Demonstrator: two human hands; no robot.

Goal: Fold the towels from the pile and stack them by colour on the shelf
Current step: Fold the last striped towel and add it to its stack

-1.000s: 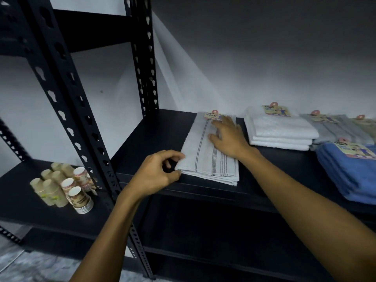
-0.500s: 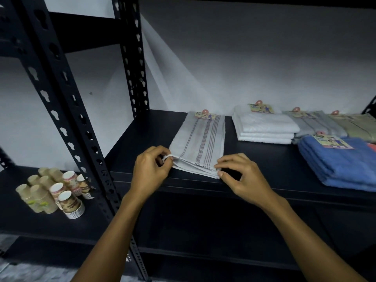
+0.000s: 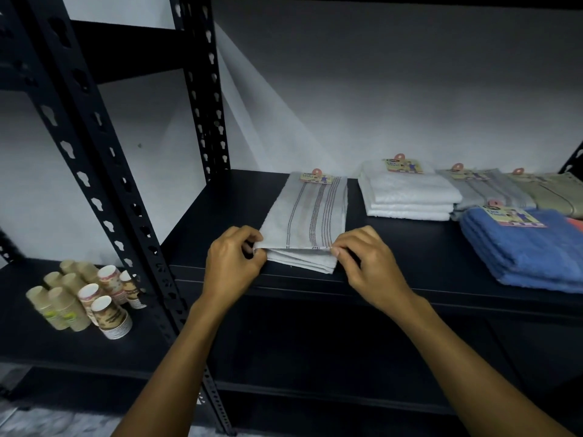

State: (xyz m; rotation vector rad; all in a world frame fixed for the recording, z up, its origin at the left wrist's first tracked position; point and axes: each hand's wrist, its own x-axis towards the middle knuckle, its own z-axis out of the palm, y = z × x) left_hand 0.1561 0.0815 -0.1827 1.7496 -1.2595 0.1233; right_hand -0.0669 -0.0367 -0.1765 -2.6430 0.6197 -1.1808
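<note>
A folded white towel with thin dark stripes (image 3: 307, 212) lies on the black shelf (image 3: 239, 197), a paper tag at its far end. My left hand (image 3: 233, 266) pinches its near left corner. My right hand (image 3: 366, 263) pinches its near right corner. To the right sit a white towel stack (image 3: 407, 193), a grey folded towel (image 3: 485, 190), a beige towel (image 3: 555, 190) and a blue towel stack (image 3: 530, 247) nearer the front edge.
Black slotted uprights (image 3: 104, 184) stand left of the shelf. Several stacks of paper cups (image 3: 85, 301) sit on the lower shelf to the left. An orange edge (image 3: 575, 223) shows at the far right. A grey wall backs the shelf.
My right hand left the top of the striped towel and came to its near right corner. My left hand closed on the near left corner, and the towel now lies straighter.
</note>
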